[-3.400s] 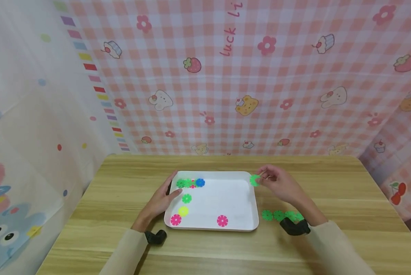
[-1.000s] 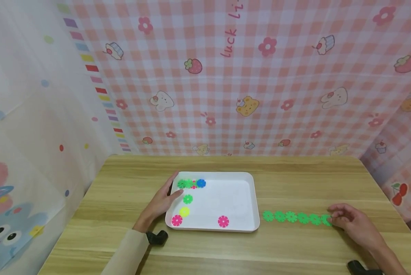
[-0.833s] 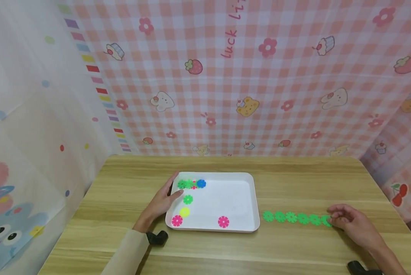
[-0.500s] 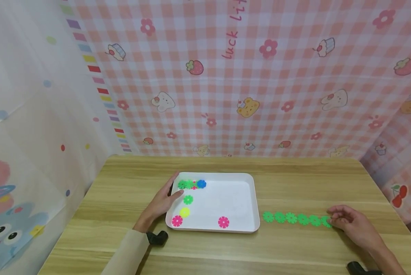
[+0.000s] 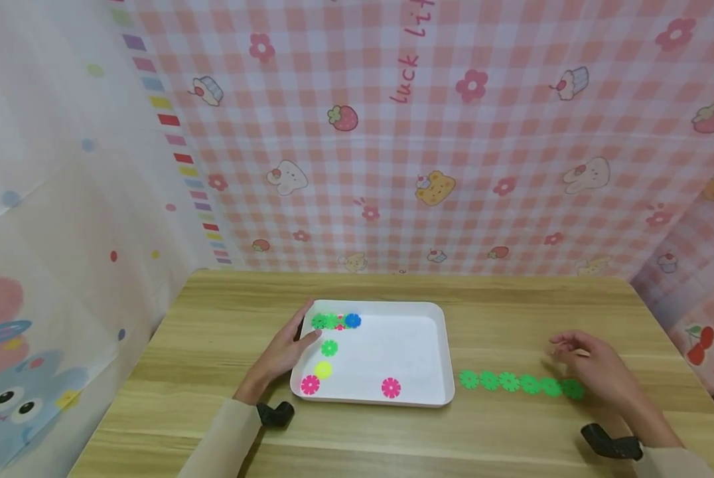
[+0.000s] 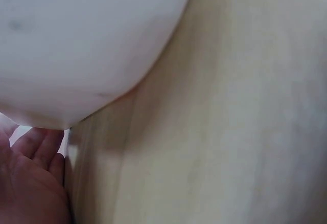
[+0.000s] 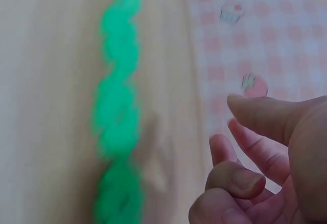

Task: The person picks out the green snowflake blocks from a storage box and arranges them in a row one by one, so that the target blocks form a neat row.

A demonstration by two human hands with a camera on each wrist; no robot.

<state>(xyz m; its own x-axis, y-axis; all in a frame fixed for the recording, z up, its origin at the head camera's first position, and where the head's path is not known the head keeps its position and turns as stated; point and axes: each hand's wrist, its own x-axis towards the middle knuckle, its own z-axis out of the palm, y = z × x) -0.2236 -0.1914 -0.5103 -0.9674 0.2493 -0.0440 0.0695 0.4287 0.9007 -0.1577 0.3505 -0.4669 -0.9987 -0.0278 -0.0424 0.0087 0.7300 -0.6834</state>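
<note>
My left hand holds the left side of a white tray, thumb over the rim and fingers along the outer wall. In the left wrist view, fingers touch the pale tray wall. Inside the tray lie a green snowflake disc, a yellow one, two pink ones, and an overlapping cluster topped with a blue disc. Right of the tray, several green discs form a row on the table. My right hand hovers above the row's right end, loosely bent and holding nothing.
The wooden table reaches back to a pink checked cloth. A white patterned cloth hangs at the left. Black wrist mounts sit on both forearms.
My right hand carried a green disc from the tray's back right corner to the row's right end, let it go, then lifted away up and left. The left hand stayed on the tray.
</note>
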